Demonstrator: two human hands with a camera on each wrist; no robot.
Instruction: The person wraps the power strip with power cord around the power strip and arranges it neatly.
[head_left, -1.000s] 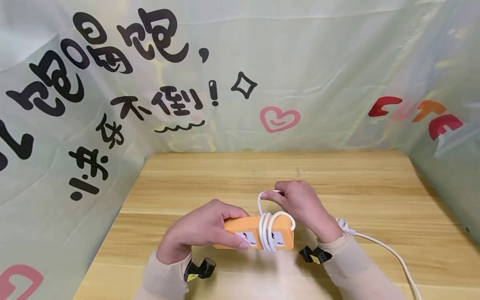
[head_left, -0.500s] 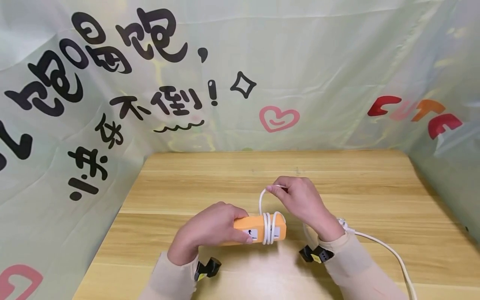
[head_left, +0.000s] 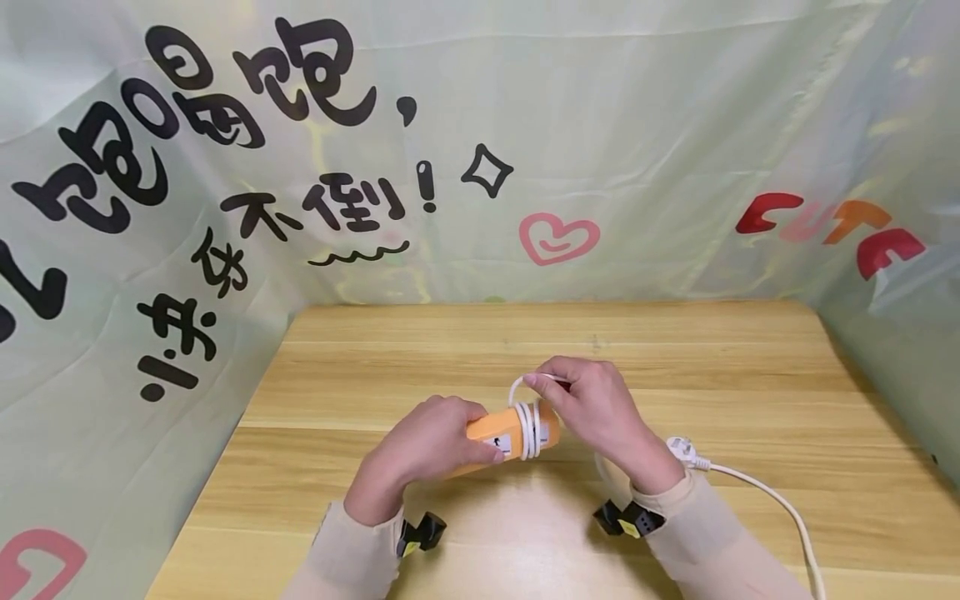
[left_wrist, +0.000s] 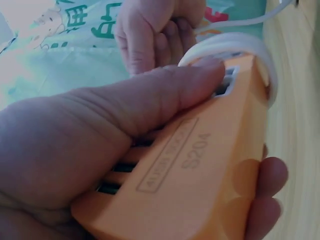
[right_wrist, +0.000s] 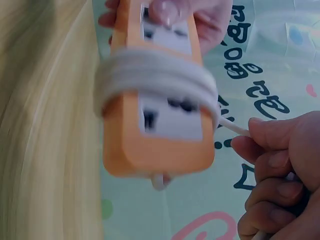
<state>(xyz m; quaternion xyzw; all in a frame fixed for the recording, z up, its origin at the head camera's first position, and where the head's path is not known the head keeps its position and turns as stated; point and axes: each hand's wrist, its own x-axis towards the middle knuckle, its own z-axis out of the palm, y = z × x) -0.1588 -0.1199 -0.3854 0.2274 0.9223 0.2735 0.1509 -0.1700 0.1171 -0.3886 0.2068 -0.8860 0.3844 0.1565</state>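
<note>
An orange power strip [head_left: 487,426] with white socket faces is held above the table by my left hand [head_left: 420,446]. The thumb lies along the socket side, and fingertips [left_wrist: 270,177] show at the opposite edge in the left wrist view. White cord [head_left: 527,433] circles the strip's right end in several turns. From those loops a stretch of cord rises to my right hand [head_left: 600,408], which pinches it between thumb and forefinger. In the right wrist view the other fingers [right_wrist: 275,192] are curled, with cord passing through them.
A white plug [head_left: 684,451] lies on the wooden table [head_left: 375,350] beside the right wrist, its cord [head_left: 783,508] trailing toward the front right edge. Fabric walls [head_left: 660,125] with printed lettering enclose the back and sides. Each wrist wears a small black camera [head_left: 423,531].
The strip has shifted away from me, its right end now tipped upward beside the right hand. The left hand has moved slightly right with it. The cord between loops and right hand is shorter.
</note>
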